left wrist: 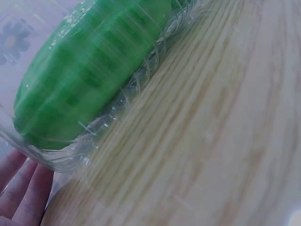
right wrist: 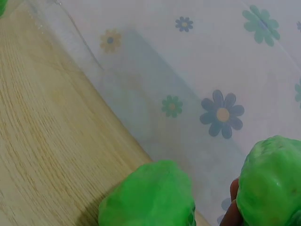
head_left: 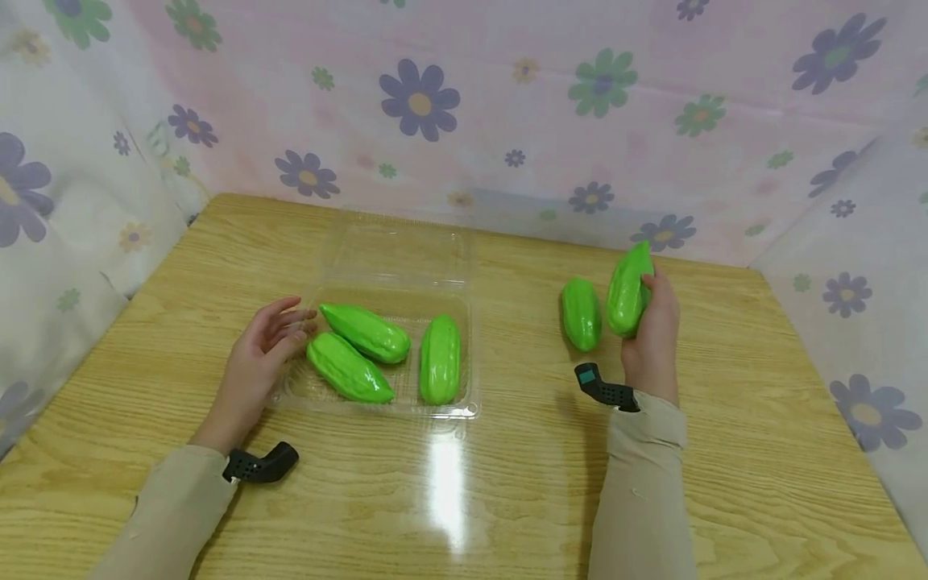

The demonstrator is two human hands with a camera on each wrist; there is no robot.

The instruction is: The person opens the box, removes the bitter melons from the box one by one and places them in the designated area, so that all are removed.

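My right hand (head_left: 656,318) grips a glossy bright-green toy gourd (head_left: 627,294), pointed end up, raised over the table's right side. Another green gourd (head_left: 582,314) lies just left of it on the wood; both show in the right wrist view, the held gourd (right wrist: 270,183) at lower right. A clear plastic clamshell box (head_left: 471,395) stands with its lid folded back. Inside are two slanting gourds, an upper one (head_left: 366,332) and a lower one (head_left: 350,369), and an upright one (head_left: 440,360). My left hand (head_left: 264,350) has relaxed fingers (left wrist: 33,193) at the box's left wall.
The raised lid (head_left: 399,246) leans back toward the floral cloth (head_left: 500,97) behind the wooden table (head_left: 522,483). More flowered cloth hangs on both sides. Each wrist wears a black camera mount, the left mount (head_left: 263,465) and the right mount (head_left: 605,388).
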